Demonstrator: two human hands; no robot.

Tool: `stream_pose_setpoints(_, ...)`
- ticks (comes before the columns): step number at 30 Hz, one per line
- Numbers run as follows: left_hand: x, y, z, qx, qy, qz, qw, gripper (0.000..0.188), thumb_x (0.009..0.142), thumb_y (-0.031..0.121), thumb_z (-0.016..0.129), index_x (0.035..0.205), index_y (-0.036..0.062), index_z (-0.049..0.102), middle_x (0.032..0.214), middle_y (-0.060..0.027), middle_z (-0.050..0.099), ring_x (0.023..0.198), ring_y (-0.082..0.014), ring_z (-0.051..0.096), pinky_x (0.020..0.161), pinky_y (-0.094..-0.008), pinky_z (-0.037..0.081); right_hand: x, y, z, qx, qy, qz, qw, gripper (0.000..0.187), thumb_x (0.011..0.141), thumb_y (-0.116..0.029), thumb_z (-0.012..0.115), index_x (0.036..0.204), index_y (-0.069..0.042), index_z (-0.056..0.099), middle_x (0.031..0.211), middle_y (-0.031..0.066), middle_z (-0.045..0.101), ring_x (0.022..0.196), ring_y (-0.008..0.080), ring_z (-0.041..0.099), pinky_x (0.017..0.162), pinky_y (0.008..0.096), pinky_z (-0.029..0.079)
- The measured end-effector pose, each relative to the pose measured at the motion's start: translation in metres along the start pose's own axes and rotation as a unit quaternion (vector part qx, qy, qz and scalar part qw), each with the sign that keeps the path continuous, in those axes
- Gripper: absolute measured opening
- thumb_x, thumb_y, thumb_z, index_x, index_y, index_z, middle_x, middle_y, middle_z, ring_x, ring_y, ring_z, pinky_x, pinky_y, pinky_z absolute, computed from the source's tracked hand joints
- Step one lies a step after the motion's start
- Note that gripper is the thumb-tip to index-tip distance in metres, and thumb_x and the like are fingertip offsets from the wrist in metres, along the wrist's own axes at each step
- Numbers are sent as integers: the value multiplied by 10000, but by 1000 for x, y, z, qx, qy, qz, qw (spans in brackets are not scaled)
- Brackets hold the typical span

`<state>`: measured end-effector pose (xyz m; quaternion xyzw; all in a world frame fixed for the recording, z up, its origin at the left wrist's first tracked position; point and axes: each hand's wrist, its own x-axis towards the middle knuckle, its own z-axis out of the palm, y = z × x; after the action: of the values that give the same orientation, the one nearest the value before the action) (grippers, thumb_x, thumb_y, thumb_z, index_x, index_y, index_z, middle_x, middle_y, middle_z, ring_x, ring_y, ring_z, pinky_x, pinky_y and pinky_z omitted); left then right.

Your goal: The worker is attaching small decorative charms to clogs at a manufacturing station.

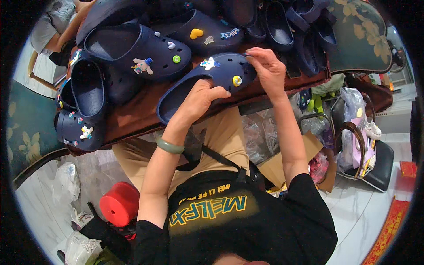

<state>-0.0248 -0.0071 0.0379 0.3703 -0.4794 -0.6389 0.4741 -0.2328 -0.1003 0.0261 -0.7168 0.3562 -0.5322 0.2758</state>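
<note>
A navy blue clog (227,68) lies tilted at the near edge of the brown-covered table. My left hand (198,100) grips it by the side of its opening, the thumb stretched along the side and the other fingers partly inside. On its upper sit a white cartoon charm (210,63) and a yellow round charm (237,81). At the toe, my right hand (270,73) pinches thumb and forefinger together; whatever is between the tips is too small to name. Just beyond stands another navy clog (150,55) with charms, and behind it one with a yellow heart charm (196,33).
More navy clogs (279,26) crowd the table's far right, and a decorated clog (79,130) sits at its left end. Below on the right are a cardboard box (285,165) and a chair (383,165) loaded with bags. A red stool (119,204) stands lower left. Another person's arm (66,37) shows upper left.
</note>
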Motion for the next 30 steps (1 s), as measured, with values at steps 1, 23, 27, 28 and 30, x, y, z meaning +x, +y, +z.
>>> stream_pose_setpoints(1,0,-1,-1,6,-4,2,1000,315,772,129,625,1039,-39,642,1004,-32,643,927,-134,556,881,-283,439,2,-7,4,-91,-17,-58,994,156,795,-5,738,935,-66,714,915,13,696,922,129,629,826,264,508)
stream_pose_setpoints(23,9,-1,-8,151,38,-38,987,296,764,223,609,819,-67,632,756,-59,587,729,-145,522,683,-290,433,39,-50,11,-430,-360,-291,775,365,711,-32,612,1067,-46,688,965,67,698,964,210,586,1056,465,329)
stream_pose_setpoints(27,10,-1,-11,139,13,-49,989,289,761,215,613,844,-61,636,764,-55,587,726,-148,521,683,-291,432,53,-53,8,-425,-393,-239,779,269,742,-41,616,985,-79,725,851,54,678,904,214,601,1053,456,333)
stream_pose_setpoints(28,11,-2,-12,136,15,-54,989,289,761,214,613,859,-57,638,774,-54,591,732,-148,522,690,-290,434,60,-51,7,-386,-388,-218,808,181,807,-79,626,944,-110,740,812,42,655,892,216,608,1061,455,319)
stream_pose_setpoints(30,14,-5,-12,128,21,-64,990,292,762,211,613,888,-50,641,794,-52,597,744,-147,522,704,-287,437,69,-46,6,-363,-390,-166,830,144,842,-137,654,958,-129,739,842,32,663,937,207,603,1068,447,304)
